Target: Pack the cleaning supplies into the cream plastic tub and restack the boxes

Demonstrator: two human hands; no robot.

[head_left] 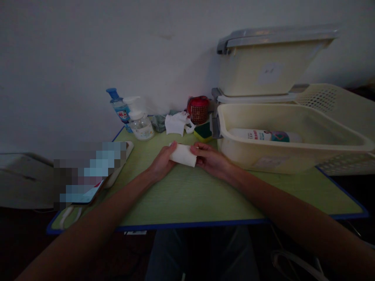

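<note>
Surface: one green table (187,203), blue-edged, against a pale wall (164,50) in a dim room.
Hands: left hand (163,163) and right hand (212,160) partly closed, each pinching an end of the white roll (183,155) between thumb and fingers.
Roll: held over the table's middle, in front of the sponge (203,132).
Edges: pump bottle (141,127) and blue bottle (119,111) behind at left; phone (93,183) at far left; open bin (263,156) close on the right; bare tabletop between the forearms.

A green table (181,199) edged in blue is seen. Two bottles (142,125), a sponge (203,132), a red container (198,109) and an open bin (263,156) are borne by it.
</note>
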